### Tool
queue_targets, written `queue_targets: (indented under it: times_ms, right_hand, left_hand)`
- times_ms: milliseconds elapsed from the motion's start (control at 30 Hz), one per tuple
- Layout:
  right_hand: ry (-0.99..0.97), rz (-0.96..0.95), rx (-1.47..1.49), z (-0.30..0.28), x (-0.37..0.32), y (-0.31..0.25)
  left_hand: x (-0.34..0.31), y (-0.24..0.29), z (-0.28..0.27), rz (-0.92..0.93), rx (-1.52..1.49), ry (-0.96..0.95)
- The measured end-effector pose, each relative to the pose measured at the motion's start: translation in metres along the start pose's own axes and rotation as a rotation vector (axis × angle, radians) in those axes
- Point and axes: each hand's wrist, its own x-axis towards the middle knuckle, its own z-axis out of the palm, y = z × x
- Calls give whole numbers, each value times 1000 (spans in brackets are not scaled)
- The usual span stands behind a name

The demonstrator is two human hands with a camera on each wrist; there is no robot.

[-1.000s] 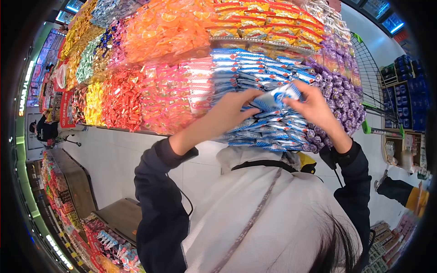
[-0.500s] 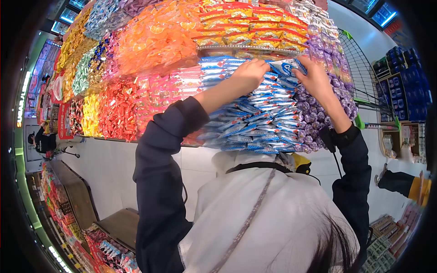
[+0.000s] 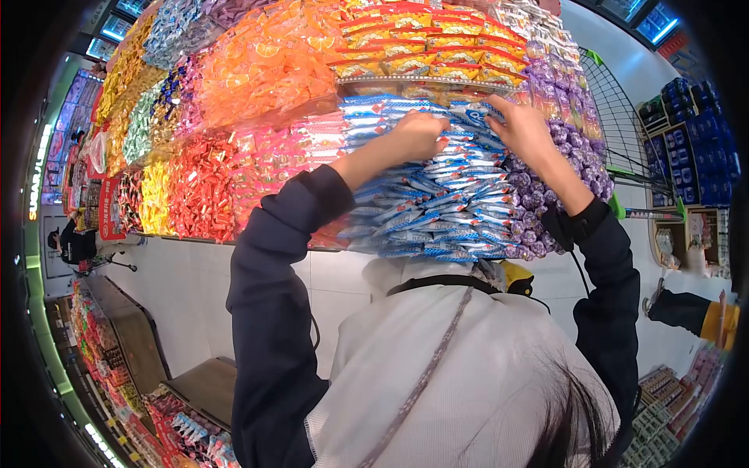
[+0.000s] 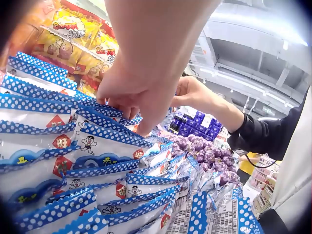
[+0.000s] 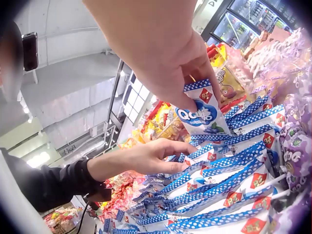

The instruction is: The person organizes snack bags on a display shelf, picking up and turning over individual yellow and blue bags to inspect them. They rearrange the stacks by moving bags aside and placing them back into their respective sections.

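Observation:
The right hand [image 5: 165, 63] pinches a small blue-and-white candy packet [image 5: 202, 114] by its upper part, holding it upright at the back of the rows of like packets [image 5: 234, 170]. In the head view the right hand [image 3: 527, 132] is at the right of those rows. Beside it, to the left, the left hand [image 3: 417, 139] has its fingers bent down among the packets. The left wrist view shows the left hand [image 4: 141, 87] with fingertips at the packets' top edges; whether it grips one is hidden.
Yellow packets [image 3: 429, 54] lie behind a clear divider, orange candy [image 3: 265, 70] at the back left. Red candy [image 3: 203, 187] lies left, purple candy [image 3: 534, 203] right. A wire cart [image 3: 624, 117] stands beyond the right edge. Another person [image 3: 74, 242] is far left.
Since a second ago both hands have moved toward the back of the packet rows and come apart. The packet once between both hands is now at the right hand; the left has drawn slightly left.

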Motion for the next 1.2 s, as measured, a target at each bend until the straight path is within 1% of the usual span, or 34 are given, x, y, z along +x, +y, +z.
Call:
queue_targets:
  times_ms: [167, 267, 400, 500, 600, 700, 733, 767, 800, 867, 900, 933, 1000, 1133, 1167, 1200]
  right_hand:
    - [-77, -54, -76, 7, 3, -3]
    - [-87, -157, -88, 25, 6, 0]
    - [-65, -301, -225, 39, 13, -3]
    - [-57, -399, -216, 53, 16, 1]
    - [-108, -402, -232, 60, 19, -1]
    - [-337, -212, -188, 57, 28, -6]
    - [-364, -199, -169, 58, 30, -4]
    - [-391, -187, -149, 60, 35, 1]
    - [-418, -176, -130, 61, 39, 4]
    - [-404, -205, -46, 62, 42, 8]
    - [-389, -221, -14, 61, 42, 8]
    - [-373, -237, 17, 60, 42, 9]
    - [-392, -251, 4, 61, 43, 8]
    - [-431, -249, -68, 69, 49, 2]
    - [-442, -256, -158, 70, 48, 0]
    - [-454, -273, -174, 70, 49, 0]
  left_hand:
    - [-6, 1, 3, 54, 31, 28]
    - [-8, 2, 4, 63, 23, 51]
    - [-9, 1, 5, 69, 7, 60]
    - [-11, 1, 4, 77, 1, 69]
    - [-11, 2, 3, 61, 18, 43]
    - [-6, 2, -6, 38, 35, -28]
    - [-5, 4, -13, 29, 36, -58]
    - [-1, 6, -21, -47, 16, -150]
    - [-3, 4, -21, -39, 14, -116]
    - [-7, 1, -21, -22, 12, -48]
    - [-9, 2, -22, 21, 31, -11]
    - [-10, 0, -21, 17, 36, -11]
    - [-9, -3, -18, 15, 44, -10]
    - [-2, -2, -19, -58, 15, -63]
    - [-1, -3, -19, -67, 10, -78]
    - [0, -4, -20, -77, 7, -93]
